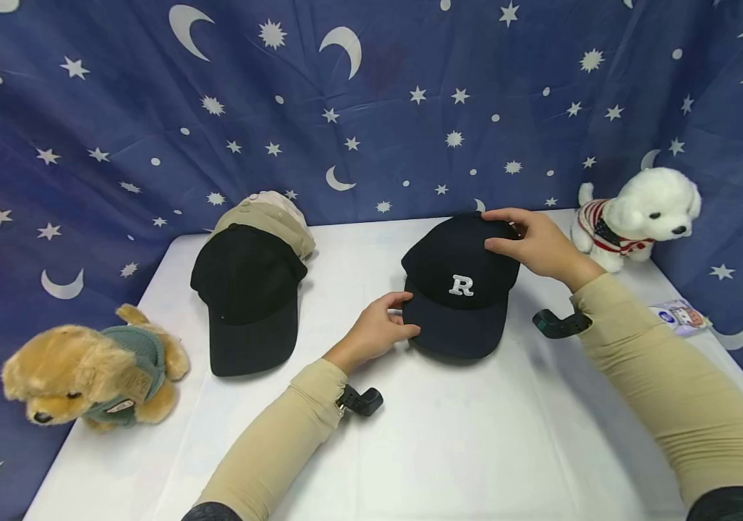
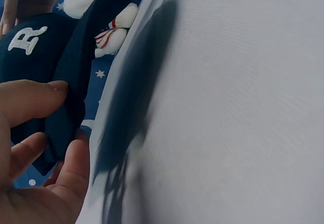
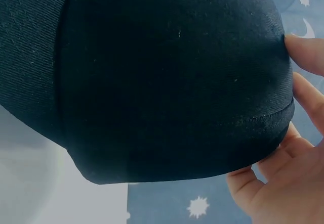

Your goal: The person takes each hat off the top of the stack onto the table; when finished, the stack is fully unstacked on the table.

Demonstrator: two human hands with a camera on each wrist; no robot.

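Observation:
A navy baseball cap (image 1: 456, 268) with a white letter R on its front is held between both hands, brim toward me. My left hand (image 1: 378, 329) pinches the left side of the brim; in the left wrist view the thumb (image 2: 35, 100) lies on top and fingers curl beneath. At the far right of the crown my right hand (image 1: 534, 242) grips the cap, its fingers wrapping under the rim in the right wrist view. A shadow (image 2: 136, 97) falls on the table apart from the cap, so the cap is off the surface.
A black cap (image 1: 250, 289) lies left, with beige and pale caps (image 1: 273, 210) behind it. A tan plush dog (image 1: 98, 369) sits at the left edge, a white plush dog (image 1: 638, 217) at the back right. A small printed packet (image 1: 680, 317) lies on the white table (image 1: 449, 449).

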